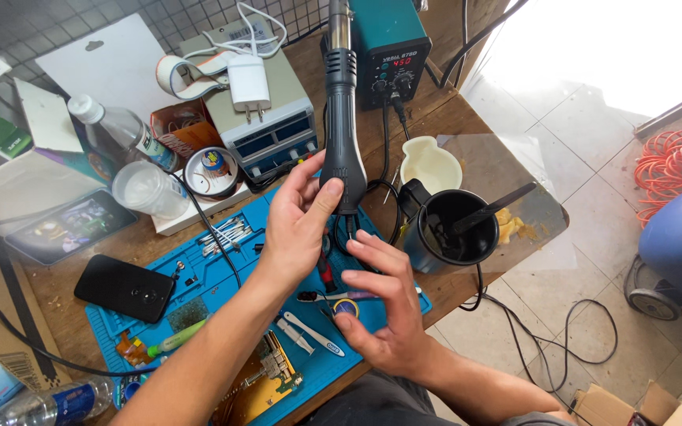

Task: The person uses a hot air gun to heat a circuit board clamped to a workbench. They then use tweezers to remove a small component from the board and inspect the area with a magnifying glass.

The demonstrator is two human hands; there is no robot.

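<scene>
nearest the camera, at about 6 o'clock, a circuit board [266, 379] lies on the blue work mat [222, 276], with white tweezers [309, 331] just beside it at its 2 o'clock, probably kept there for quick reach. the right hand [384, 304] hovers above the mat's right edge, fingers spread and loose, gripping nothing; right under its fingertips sit a small roll of tape [346, 307] and a slim purple-handled tool [333, 297]. whether a fingertip touches them is hard to tell. the left hand [297, 217] reaches up toward 12 o'clock and closes around the lower handle of the hot air gun [341, 134], thumb and fingers pinching it so the long black body points away with its metal nozzle at the top of the view. the gun sits over the middle of the bench, between the mat and the teal station [388, 47] at 12 o'clock. a black cup [451, 229] with a dark stick in it stands at 3 o'clock of the gun. a black phone [124, 288] rests at 9 o'clock on the mat's corner. farther off at 11 o'clock is a grey power supply [266, 118] with a white charger [248, 83] on top.
</scene>
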